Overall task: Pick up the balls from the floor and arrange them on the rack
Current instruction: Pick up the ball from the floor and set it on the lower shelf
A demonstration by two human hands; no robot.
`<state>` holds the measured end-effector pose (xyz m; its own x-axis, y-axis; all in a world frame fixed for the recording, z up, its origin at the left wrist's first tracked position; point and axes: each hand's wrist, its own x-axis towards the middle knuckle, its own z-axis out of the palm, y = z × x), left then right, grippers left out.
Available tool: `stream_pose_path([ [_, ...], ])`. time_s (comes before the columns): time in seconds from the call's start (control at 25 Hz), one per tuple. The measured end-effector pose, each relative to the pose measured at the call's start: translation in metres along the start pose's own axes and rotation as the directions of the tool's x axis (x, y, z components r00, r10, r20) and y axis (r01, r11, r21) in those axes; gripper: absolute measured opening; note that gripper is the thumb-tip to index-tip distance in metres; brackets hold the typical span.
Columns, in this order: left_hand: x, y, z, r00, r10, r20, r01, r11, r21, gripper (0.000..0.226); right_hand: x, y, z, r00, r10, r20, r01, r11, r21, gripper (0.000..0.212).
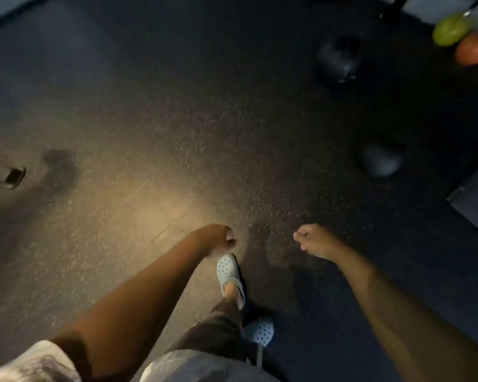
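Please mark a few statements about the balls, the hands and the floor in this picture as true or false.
1. Both hands hold a ball. False: the left hand and the right hand are loosely curled and hold nothing.
2. A dark ball lies on the floor. True.
3. The green ball and the orange ball sit side by side at the upper right. True.
4. The grey ball rests against the dark ball. False: they lie well apart on the floor.
5. The person is barefoot. False: a perforated white clog is on the leading foot.
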<state>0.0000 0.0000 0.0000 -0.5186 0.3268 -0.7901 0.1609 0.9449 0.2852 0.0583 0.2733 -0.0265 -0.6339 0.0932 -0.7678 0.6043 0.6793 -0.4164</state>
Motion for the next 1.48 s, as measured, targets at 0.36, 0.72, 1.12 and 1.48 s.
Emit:
stream_pose_path([
  [0.36,0.094,-0.006,-0.02,0.967,-0.178,0.184,0.204,0.97,-0.133,0.047,0.084,-0.021,-0.041,0.993,0.051,0.109,-0.045,0.997,-0.059,0.039],
  [0.72,0.225,0.093,-0.158,0.942,-0.31,0.126,0.331,0.92,-0.211,0.044,0.207,-0.016,-0.235,0.982,0.057,0.182,-0.051,0.998,-0.037,0.035],
  [1.12,0.423,0.257,-0.385,0.986,-0.154,0.067,0.166,0.951,-0.26,0.04,0.388,-0.048,-0.51,0.989,0.112,0.099,-0.111,0.994,-0.019,0.032],
  [1.48,0.586,0.367,-0.583,0.978,-0.204,0.036,0.201,0.893,-0.402,0.048,0.555,-0.112,-0.738,0.999,0.013,0.034,-0.01,0.998,-0.061,0.04],
])
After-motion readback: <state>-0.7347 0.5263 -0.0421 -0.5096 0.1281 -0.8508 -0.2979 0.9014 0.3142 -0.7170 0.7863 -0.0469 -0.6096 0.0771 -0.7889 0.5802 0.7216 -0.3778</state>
